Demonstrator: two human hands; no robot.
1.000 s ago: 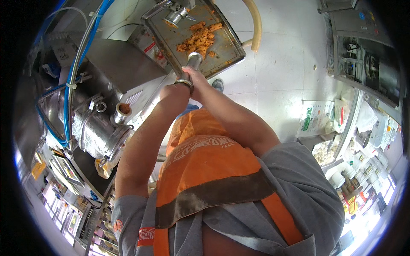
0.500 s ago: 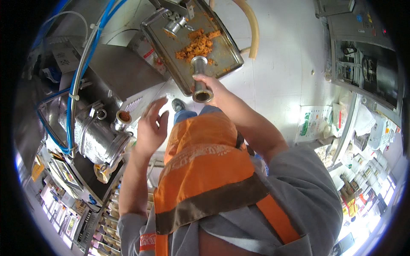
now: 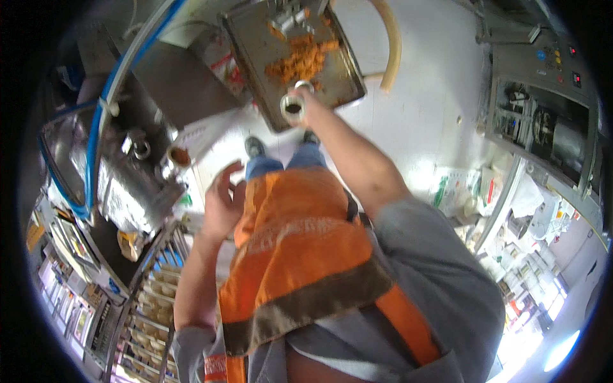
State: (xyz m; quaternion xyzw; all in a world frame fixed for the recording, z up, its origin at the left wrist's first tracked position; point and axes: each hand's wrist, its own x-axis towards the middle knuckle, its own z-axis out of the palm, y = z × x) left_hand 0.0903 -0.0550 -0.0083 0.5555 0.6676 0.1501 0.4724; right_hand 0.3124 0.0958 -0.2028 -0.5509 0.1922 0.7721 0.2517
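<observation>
A short metal tube with flanged ends point(image 3: 293, 109) is gripped in my right hand point(image 3: 313, 111), held over the near edge of a metal tray point(image 3: 254, 46). One open end faces up toward me, and the fingers wrap its middle. Crumbly orange-brown food point(image 3: 300, 62) lies in the tray, with a metal fitting point(image 3: 290, 23) at its far end. My left hand point(image 3: 223, 201) hangs empty near my waist, fingers loosely bent and apart. Left of it, a round metal outlet point(image 3: 178, 157) on a shiny machine point(image 3: 121, 185) has orange-brown material in its mouth.
Blue hoses point(image 3: 102, 127) run down the left side. A beige hose point(image 3: 394, 45) curves right of the tray. At lower left is a rack point(image 3: 153, 300) with several pale rounded items. An open-fronted machine point(image 3: 543, 118) stands at the right, above the white floor point(image 3: 428, 108).
My right hand has moved slightly up with the tube, which now points its open end more toward me. My left hand stays empty near my waist. The whole view has shifted a little.
</observation>
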